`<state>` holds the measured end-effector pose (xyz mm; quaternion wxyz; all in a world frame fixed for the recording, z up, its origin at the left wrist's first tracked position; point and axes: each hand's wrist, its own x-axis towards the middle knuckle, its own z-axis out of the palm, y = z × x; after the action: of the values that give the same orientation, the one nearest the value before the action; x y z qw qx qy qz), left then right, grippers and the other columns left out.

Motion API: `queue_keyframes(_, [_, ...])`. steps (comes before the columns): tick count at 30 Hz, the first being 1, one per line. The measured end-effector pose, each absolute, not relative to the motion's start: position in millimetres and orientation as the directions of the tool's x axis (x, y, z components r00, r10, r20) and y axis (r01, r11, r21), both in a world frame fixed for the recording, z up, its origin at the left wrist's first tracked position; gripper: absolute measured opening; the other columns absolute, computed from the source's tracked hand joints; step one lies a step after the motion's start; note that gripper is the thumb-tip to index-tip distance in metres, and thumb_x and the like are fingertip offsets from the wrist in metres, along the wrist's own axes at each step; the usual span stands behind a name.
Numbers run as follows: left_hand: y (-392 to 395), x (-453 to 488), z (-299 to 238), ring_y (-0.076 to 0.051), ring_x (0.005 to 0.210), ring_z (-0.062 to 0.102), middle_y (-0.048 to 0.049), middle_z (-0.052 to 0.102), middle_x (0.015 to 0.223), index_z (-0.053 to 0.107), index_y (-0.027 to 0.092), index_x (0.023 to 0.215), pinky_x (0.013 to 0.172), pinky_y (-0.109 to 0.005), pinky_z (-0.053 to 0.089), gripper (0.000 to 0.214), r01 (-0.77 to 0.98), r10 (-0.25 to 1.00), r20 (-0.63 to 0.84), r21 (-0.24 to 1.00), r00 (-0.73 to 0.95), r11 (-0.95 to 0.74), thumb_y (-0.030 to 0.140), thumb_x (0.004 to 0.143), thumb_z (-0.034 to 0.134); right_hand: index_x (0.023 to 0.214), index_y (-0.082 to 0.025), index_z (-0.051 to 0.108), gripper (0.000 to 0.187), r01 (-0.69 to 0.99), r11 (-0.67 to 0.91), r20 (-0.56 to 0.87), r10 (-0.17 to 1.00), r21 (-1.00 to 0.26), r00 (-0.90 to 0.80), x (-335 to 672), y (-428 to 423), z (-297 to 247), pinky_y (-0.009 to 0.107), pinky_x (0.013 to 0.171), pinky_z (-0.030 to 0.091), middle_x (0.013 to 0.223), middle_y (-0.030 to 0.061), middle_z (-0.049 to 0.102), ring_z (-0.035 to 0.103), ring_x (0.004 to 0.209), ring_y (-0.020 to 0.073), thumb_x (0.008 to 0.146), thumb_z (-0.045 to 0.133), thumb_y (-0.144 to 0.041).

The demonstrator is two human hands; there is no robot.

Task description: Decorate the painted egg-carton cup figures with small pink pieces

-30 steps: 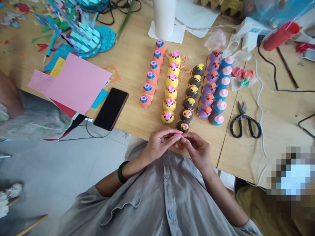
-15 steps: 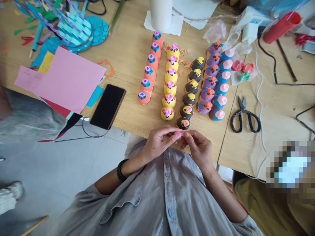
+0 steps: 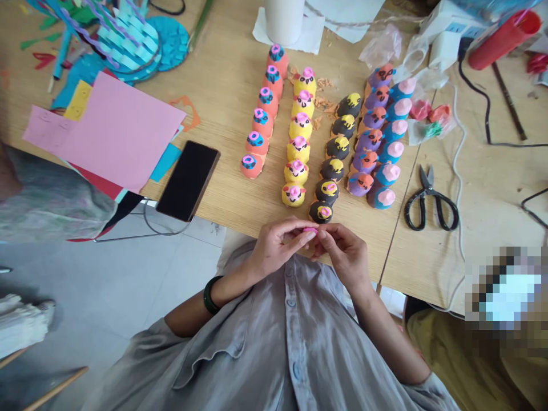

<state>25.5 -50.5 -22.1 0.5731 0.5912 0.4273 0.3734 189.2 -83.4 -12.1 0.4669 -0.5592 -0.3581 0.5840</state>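
Between my two hands is a small piece of pink modelling clay (image 3: 310,230). My left hand (image 3: 280,242) pinches it between thumb and fingers, and my right hand (image 3: 343,251) has its fingertips closed at the clay's other end. Just beyond my fingers runs a row of black domed figures (image 3: 337,147) with yellow tops; the nearest two also carry pink bits. To its left stand a yellow row (image 3: 298,149) with pink tops and an orange row (image 3: 268,100) with blue and pink tops. Purple figures (image 3: 368,139) and blue ones with pink caps (image 3: 394,130) stand to the right.
Black-handled scissors (image 3: 430,200) lie on the right beside a white cable (image 3: 459,154). A phone (image 3: 188,180) and pink paper (image 3: 124,131) lie on the left. At the back are a white cylinder (image 3: 283,20) and a red tube (image 3: 505,40). Other people sit at both sides.
The view has shifted slightly, so the table things appear a little displaced. Both hands stay together on the pink clay, with only slight finger movement.
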Motion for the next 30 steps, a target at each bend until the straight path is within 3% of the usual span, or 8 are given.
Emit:
queue_keyframes(4, [-50.2, 26.4, -24.0, -0.012, 0.078, 0.073, -0.0048, 0.077, 0.095, 0.076, 0.017, 0.106, 0.068, -0.018, 0.059, 0.02, 0.056, 0.93, -0.063, 0.997, 0.362, 0.046, 0.03, 0.093, 0.068, 0.07, -0.018, 0.066, 0.04, -0.136, -0.318, -0.331, 0.94, -0.938, 0.088, 188.9, -83.5, -11.2, 0.024, 0.044, 0.056, 0.06, -0.0013, 0.065, 0.06, 0.044, 0.0107, 0.088, 0.069, -0.054])
queue_keyframes(8, [-50.0, 26.8, -24.1, -0.012, 0.079, 0.073, -0.0047, 0.076, 0.094, 0.076, 0.017, 0.105, 0.068, -0.018, 0.059, 0.019, 0.046, 0.927, -0.063, 0.998, 0.369, 0.049, 0.029, 0.094, 0.067, 0.082, -0.019, 0.07, 0.036, -0.167, -0.344, -0.359, 0.931, -0.924, 0.066, 189.5, -82.7, -11.8, 0.026, 0.046, 0.06, 0.063, -0.0011, 0.067, 0.063, 0.05, 0.0131, 0.085, 0.072, -0.055])
queue_keyframes(12, [-49.7, 26.8, -23.2, -0.012, 0.078, 0.073, -0.0046, 0.076, 0.092, 0.076, 0.016, 0.104, 0.068, -0.018, 0.059, 0.018, 0.066, 0.932, -0.058, 0.997, 0.358, 0.036, 0.029, 0.093, 0.068, 0.072, -0.018, 0.068, 0.038, -0.172, -0.361, -0.376, 0.925, -0.916, 0.059, 189.6, -82.9, -14.5, 0.025, 0.043, 0.058, 0.062, -0.0006, 0.067, 0.06, 0.045, 0.0112, 0.087, 0.071, -0.053])
queue_keyframes(17, [-49.4, 26.4, -22.6, -0.012, 0.08, 0.073, -0.0045, 0.077, 0.094, 0.076, 0.016, 0.105, 0.069, -0.017, 0.059, 0.018, 0.079, 0.928, -0.043, 0.997, 0.369, 0.014, 0.027, 0.093, 0.067, 0.082, -0.019, 0.071, 0.033, -0.212, -0.381, -0.4, 0.915, -0.9, 0.049, 189.5, -82.3, -13.7, 0.027, 0.045, 0.061, 0.065, -0.0004, 0.068, 0.062, 0.051, 0.0127, 0.084, 0.074, -0.052])
queue_keyframes(23, [-49.2, 26.3, -22.8, -0.012, 0.081, 0.072, -0.0046, 0.077, 0.092, 0.077, 0.018, 0.102, 0.07, -0.018, 0.058, 0.016, 0.138, 0.938, -0.008, 0.989, 0.347, -0.043, 0.026, 0.093, 0.068, 0.077, -0.018, 0.071, 0.029, -0.239, -0.389, -0.413, 0.909, -0.89, 0.06, 188.3, -82.3, -15.6, 0.025, 0.043, 0.06, 0.064, -0.0009, 0.067, 0.06, 0.047, 0.0111, 0.081, 0.079, -0.046])
queue_keyframes(27, [-48.9, 26.1, -20.2, -0.012, 0.072, 0.071, -0.0053, 0.077, 0.094, 0.076, 0.018, 0.103, 0.066, -0.02, 0.058, 0.02, 0.062, 0.949, -0.123, 0.992, 0.289, 0.11, 0.032, 0.092, 0.069, 0.079, -0.018, 0.072, 0.027, -0.36, -0.387, -0.456, 0.881, -0.849, 0.129, 192.0, -81.5, -19.0, 0.024, 0.041, 0.057, 0.066, -0.0013, 0.066, 0.058, 0.048, 0.0103, 0.082, 0.077, -0.044])
queue_keyframes(30, [-47.4, 25.5, -18.4, -0.01, 0.065, 0.069, -0.0036, 0.075, 0.089, 0.075, 0.017, 0.102, 0.066, -0.021, 0.058, 0.021, -0.073, 0.945, -0.219, 0.967, 0.243, 0.243, 0.034, 0.091, 0.07, 0.085, -0.017, 0.075, 0.031, -0.478, -0.399, -0.493, 0.866, -0.783, 0.086, 196.2, -79.9, -17.3, 0.024, 0.04, 0.057, 0.072, 0.001, 0.068, 0.058, 0.052, 0.0111, 0.084, 0.074, -0.048])
